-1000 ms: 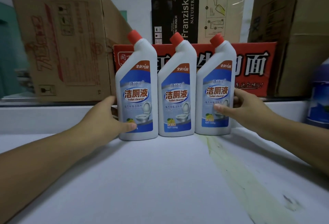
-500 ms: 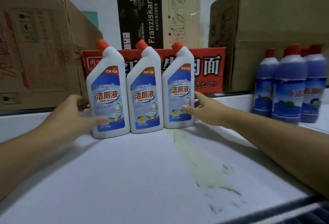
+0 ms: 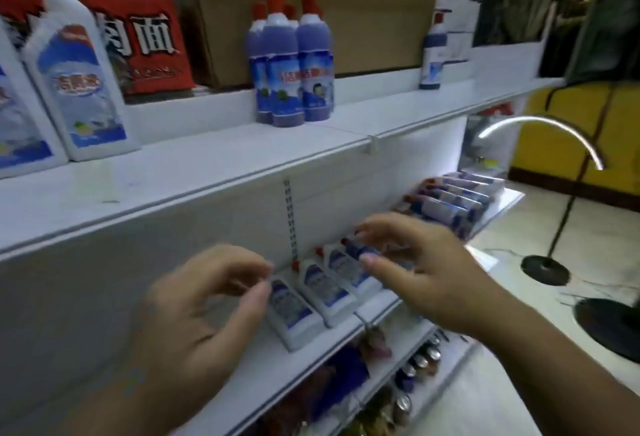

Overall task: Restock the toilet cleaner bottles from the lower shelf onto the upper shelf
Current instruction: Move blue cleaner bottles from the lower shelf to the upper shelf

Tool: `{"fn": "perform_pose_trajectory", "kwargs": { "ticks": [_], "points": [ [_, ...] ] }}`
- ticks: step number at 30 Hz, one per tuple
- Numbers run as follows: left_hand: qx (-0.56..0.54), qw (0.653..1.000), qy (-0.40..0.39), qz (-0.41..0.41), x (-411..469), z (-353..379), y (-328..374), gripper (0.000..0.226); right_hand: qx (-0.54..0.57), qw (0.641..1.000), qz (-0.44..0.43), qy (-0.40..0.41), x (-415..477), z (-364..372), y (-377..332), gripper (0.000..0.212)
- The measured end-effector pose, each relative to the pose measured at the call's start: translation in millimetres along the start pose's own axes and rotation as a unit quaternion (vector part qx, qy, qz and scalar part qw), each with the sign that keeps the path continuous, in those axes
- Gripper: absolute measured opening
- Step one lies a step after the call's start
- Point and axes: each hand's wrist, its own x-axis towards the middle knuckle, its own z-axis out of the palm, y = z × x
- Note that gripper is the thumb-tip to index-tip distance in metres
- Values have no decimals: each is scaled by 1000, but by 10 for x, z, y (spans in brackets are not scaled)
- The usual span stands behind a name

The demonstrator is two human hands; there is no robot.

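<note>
White toilet cleaner bottles with red caps and blue labels stand in a row on the lower shelf. My left hand hovers in front of the nearest one, fingers curled and apart, holding nothing. Just over the bottles farther right, my right hand is spread and empty. On the upper shelf, at the far left, stand white toilet cleaner bottles of the same kind.
A cluster of blue bottles and a lone bottle stand on the upper shelf before a cardboard box and red carton. More blue-labelled bottles fill the lower shelf's right end. Floor lamps stand right.
Both hands let go of the bottles on the upper shelf and dropped to the lower shelf. My view swung right and down, so the lower shelves now show.
</note>
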Motion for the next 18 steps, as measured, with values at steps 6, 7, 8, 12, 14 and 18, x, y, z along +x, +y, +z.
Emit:
{"fn": "perform_pose_trajectory", "kwargs": {
  "ticks": [6,7,8,12,14,18],
  "points": [
    [138,774,-584,-201,-581,2171,460,63,-111,902,390,-149,-1849,61,1638,58],
    [117,747,-625,-196,-649,2342,579,65,-102,879,435,-167,-2167,26,1796,62],
    [89,743,-634,-195,-702,2473,671,62,-89,858,473,-181,-2443,-30,1909,64],
    [62,784,-597,-160,-582,2866,909,52,-56,809,562,-161,-2986,-356,2225,62],
    [43,791,-590,-157,-470,3051,975,51,-43,814,567,-121,-2986,-481,2396,60],
    [11,793,-590,-151,-222,3451,872,50,-30,815,574,-73,-2812,-644,2724,54]
  ]
}}
